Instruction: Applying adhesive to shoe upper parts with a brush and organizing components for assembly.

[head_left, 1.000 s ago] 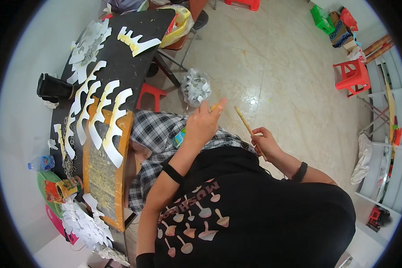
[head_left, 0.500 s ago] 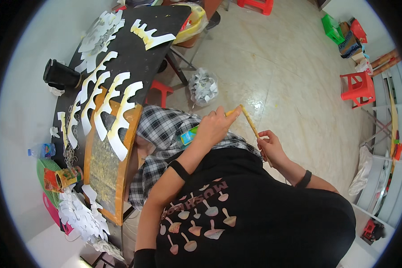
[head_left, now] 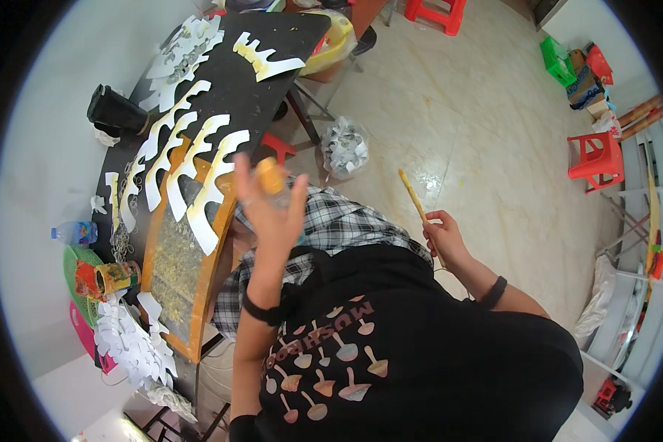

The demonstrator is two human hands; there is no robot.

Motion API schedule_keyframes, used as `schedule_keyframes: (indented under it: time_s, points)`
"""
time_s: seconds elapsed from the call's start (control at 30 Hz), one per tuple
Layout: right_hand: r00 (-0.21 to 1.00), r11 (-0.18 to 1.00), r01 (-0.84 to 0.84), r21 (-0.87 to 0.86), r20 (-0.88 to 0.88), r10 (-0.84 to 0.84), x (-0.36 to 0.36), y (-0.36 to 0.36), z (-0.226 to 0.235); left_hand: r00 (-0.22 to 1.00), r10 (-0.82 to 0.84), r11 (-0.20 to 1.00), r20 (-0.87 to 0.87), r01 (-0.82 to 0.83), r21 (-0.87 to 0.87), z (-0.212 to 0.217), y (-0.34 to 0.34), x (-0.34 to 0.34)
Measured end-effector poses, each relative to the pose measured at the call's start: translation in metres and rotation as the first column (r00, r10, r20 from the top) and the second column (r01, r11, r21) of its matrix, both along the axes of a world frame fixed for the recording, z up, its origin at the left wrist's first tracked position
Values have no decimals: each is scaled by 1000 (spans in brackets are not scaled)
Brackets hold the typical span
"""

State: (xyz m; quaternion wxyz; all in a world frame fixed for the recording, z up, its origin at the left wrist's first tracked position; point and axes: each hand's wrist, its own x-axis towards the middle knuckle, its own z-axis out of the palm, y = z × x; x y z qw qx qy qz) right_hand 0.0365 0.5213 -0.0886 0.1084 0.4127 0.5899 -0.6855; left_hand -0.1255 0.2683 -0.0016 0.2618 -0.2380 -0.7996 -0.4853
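Beside the lap [head_left: 346, 217], right hand [head_left: 446, 237] pinches stick [head_left: 412, 193] low, likely leaving its upper end free. Left hand [head_left: 275, 221] blurred, can't tell grip.

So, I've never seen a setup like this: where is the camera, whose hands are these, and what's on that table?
There is no machine here: these are one person's bare hands. The view looks down from the left of two head-worn fisheye cameras, so straight edges bend near the rim, and picture left is the person's left. The right hand holds a thin yellowish stick. The left hand has its fingers spread, with something orange at them, too blurred to name. On the black table lie toothed white cutouts smeared with yellow, some overlapping a wood-framed board. A clear bottle sits at the table's left side.
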Motion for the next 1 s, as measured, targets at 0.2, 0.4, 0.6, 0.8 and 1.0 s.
schedule_keyframes:
  time_s: [0.2,0.4,0.6,0.8,1.0]
  points:
    - [999,999,33,-14,-32,-34,-6,4,-11,980,170,928,101,-194,317,34,-47,48]
    - [999,998,51,-20,9,-51,-21,2,-25,900,406,827,161,-436,354,40,-89,85]
    - [1000,1000,-1,-17,-1,1,-46,-8,-28,750,637,680,177,-655,329,29,-125,117]
    - [999,999,-28,42,-20,29,-64,-16,-24,637,741,578,210,-765,284,24,-148,156]
    - [995,994,-81,67,-45,84,-76,-28,-15,565,765,472,309,-819,327,17,-165,186]
